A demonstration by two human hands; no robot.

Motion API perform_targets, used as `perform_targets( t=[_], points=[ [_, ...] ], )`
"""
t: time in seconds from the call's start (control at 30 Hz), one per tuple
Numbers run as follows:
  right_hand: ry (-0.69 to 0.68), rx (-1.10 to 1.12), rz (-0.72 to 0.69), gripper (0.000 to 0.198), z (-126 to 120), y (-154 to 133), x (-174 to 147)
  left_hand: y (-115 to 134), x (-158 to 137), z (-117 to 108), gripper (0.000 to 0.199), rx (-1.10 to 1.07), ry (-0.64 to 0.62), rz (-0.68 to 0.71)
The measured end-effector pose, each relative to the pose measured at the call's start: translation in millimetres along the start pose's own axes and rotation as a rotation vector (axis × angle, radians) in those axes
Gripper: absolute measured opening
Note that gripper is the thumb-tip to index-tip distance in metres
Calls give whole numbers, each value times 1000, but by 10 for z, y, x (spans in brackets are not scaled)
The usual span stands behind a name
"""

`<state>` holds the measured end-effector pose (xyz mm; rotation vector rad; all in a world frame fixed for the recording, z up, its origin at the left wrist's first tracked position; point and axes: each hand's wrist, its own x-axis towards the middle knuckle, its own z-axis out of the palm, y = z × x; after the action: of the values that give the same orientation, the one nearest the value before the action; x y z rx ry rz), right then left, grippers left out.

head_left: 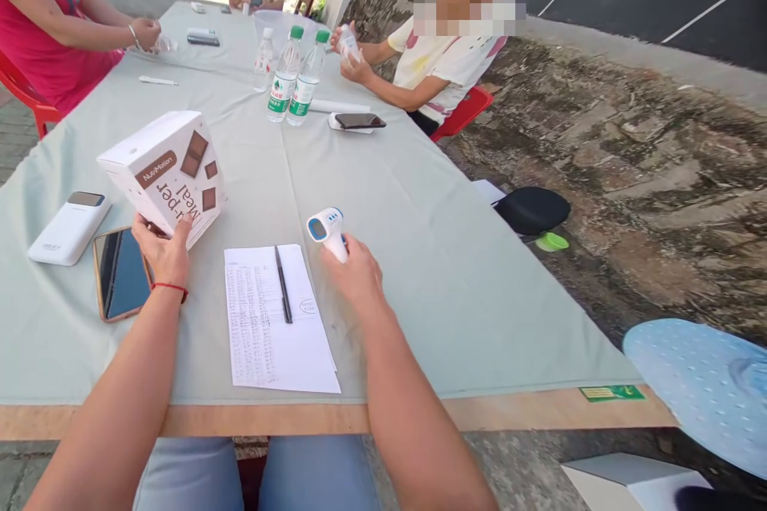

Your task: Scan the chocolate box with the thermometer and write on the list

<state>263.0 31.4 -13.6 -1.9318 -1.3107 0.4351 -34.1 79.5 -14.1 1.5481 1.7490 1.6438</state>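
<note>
White box [164, 172], centre-left: left hand [164, 253] grips it. Thermometer [327, 225], centre: right hand [357, 270] grips it. Apparent holding step; moving either requires steadiness.

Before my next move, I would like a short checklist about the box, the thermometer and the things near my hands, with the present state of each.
1. Left grip has the box: ok, the thumb lies against its printed face.
2. Box stands level: not ok, it is tilted.
3. Right grip has the thermometer: ok, it is held by the handle.
4. Thermometer display shows a reading: cannot tell, too small to make out.
5. Pen lies on the paper: ok, neither hand is on it.
6. Phone is free of the left wrist: cannot tell, they overlap in this view.
</note>
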Motion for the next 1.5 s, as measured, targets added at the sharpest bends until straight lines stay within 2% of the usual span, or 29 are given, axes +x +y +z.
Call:
perform_targets(
  t=[0.1, 0.17, 0.23, 0.3, 0.47, 0.7, 0.9, 1.17, 1.5],
  points=[
    [-77, 494, -102, 31, -1, -263, -198, 77, -58, 53, 58, -414, 8, -134],
    [-205, 769, -144, 29, 16, -410, -361, 128, -110, 95, 59, -609, -127, -214],
    [-321, 982, -179, 29, 57, -513, -507, 163, -163, 122, 63, -670, -272, -261],
    [-411, 1095, -203, 28, 113, -567, -605, 182, -205, 131, 66, -637, -369, -250],
    [-506, 1054, -213, 27, 226, -554, -641, 199, -223, 133, 69, -574, -434, -217],
    [-421, 1041, -224, 31, 247, -662, -586, 269, -202, 156, 72, -423, -498, -117],
    [-429, 1031, -200, 31, 273, -713, -578, 379, -189, 141, 70, -412, -583, -73],
    [-445, 1046, -153, 28, 300, -679, -588, 398, -163, 123, 65, -398, -596, -46],
    [-418, 1002, -199, 29, 339, -645, -591, 393, -170, 125, 66, -413, -608, -67]
  ],
)
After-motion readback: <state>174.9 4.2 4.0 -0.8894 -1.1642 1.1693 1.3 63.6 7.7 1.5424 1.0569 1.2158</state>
